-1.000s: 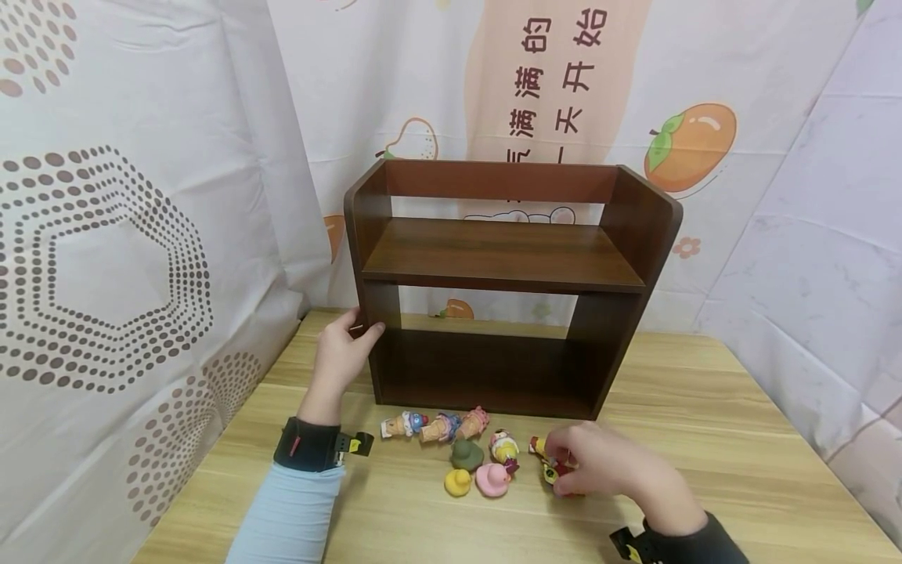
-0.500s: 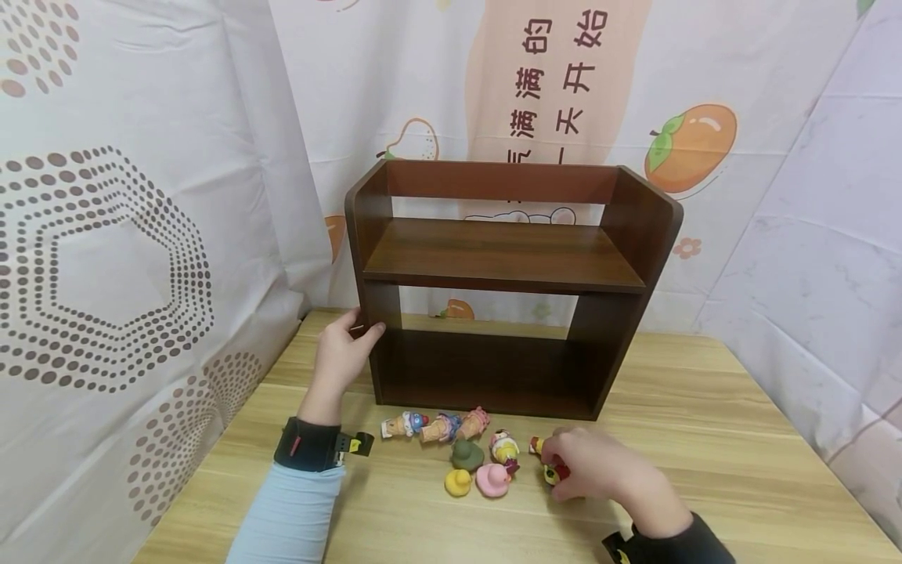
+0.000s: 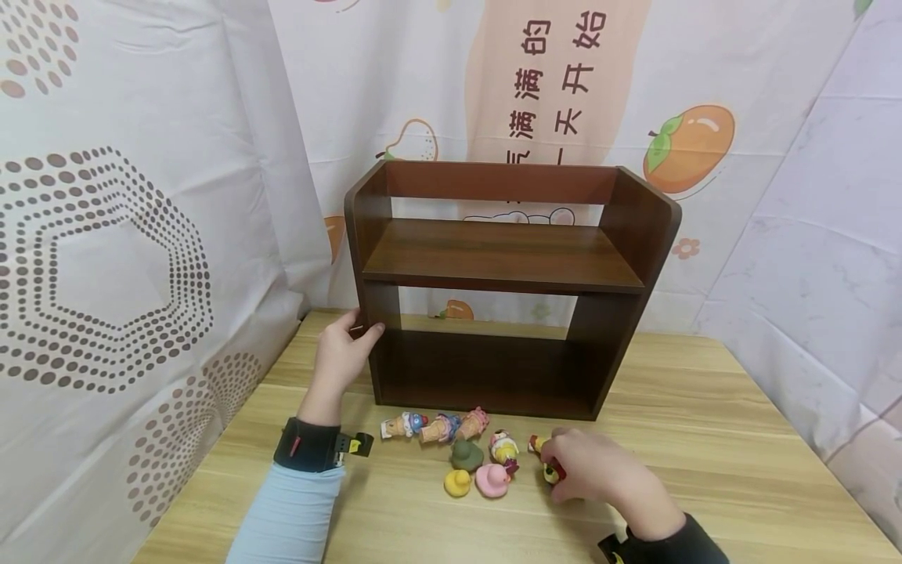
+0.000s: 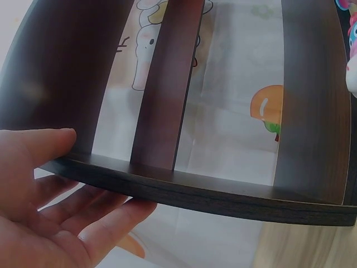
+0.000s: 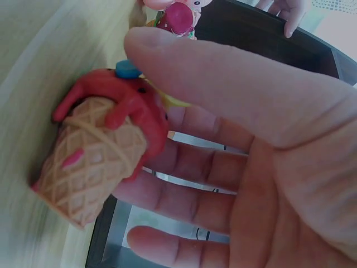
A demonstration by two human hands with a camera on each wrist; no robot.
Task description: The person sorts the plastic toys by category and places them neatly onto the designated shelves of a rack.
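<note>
Left hand (image 3: pixel 340 351) grips left side of shelf unit (image 3: pixel 503 254), thumb inside, fingers outside, near surface's (image 3: pixel 712 439) back left corner. Rightward, in front of unit's bottom edge: three cone toys (image 3: pixel 440 428), yellow duck (image 3: pixel 457 483), green duck (image 3: pixel 467 456), pink duck (image 3: pixel 492 480). Right hand (image 3: pixel 592 466) half-curled, thumb and fingers round red cone toy (image 5: pixel 92 153), in front of unit's bottom right corner, well in from surface's right edge; can't tell how firmly.

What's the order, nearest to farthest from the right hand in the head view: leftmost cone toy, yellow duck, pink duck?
1. Pink duck: to the left of the right hand.
2. Yellow duck: one place farther left, beside the pink one.
3. Leftmost cone toy: farthest left and farther back, near the front edge of the shelf.
</note>
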